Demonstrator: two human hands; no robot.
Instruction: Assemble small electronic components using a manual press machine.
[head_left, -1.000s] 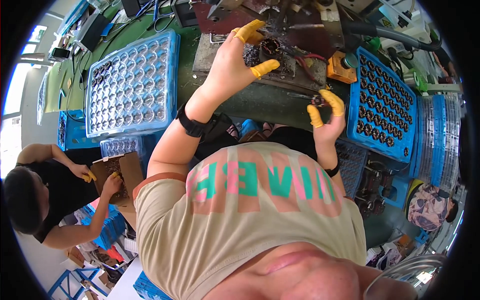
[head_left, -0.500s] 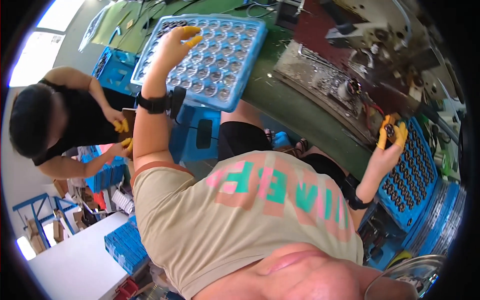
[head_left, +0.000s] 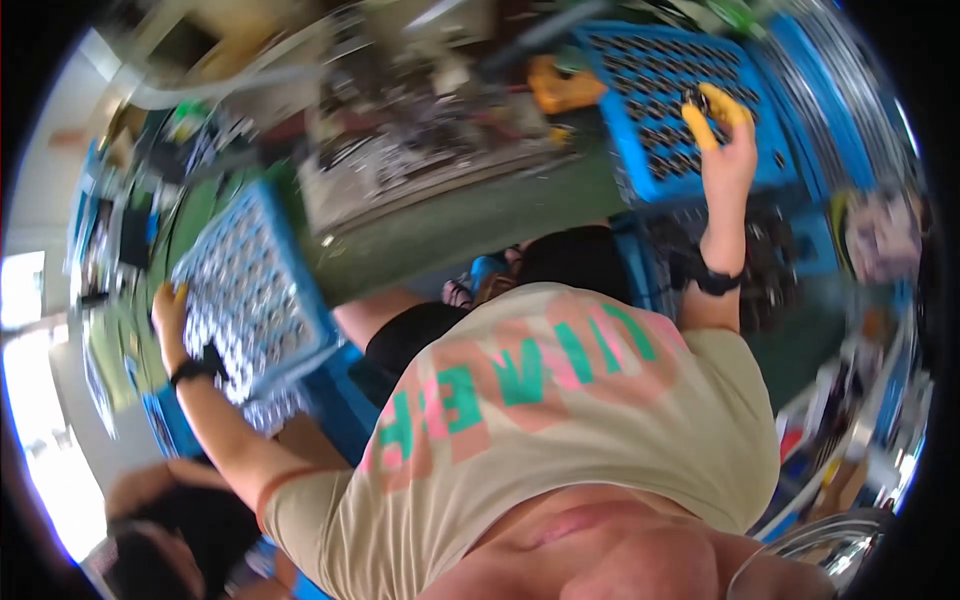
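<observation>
My right hand (head_left: 728, 135), with yellow finger covers, is over a blue tray (head_left: 632, 165) at the upper right. Between its thumb and fingers it pinches a small round dark part (head_left: 697, 101). Rows of similar dark parts (head_left: 650, 72) sit in that tray. On the left, my left hand (head_left: 170, 318) is beside the far-left edge of another blue tray (head_left: 318, 325), which holds rows of shiny, clear-looking round pockets. Motion smears its yellow-covered fingers, so their grip cannot be made out.
An orange fixture (head_left: 565, 86) stands by the right tray's left edge. Behind the green bench edge (head_left: 430, 235) is a machine bed (head_left: 400, 165) strewn with metal scraps. Another person (head_left: 190, 530) in black is at the lower left. Stacked blue trays (head_left: 830, 110) stand at the far right.
The view has swung to the right. My right hand has moved from the orange fixture to over the tray of dark parts. My left hand has gone from above its tray to that tray's edge.
</observation>
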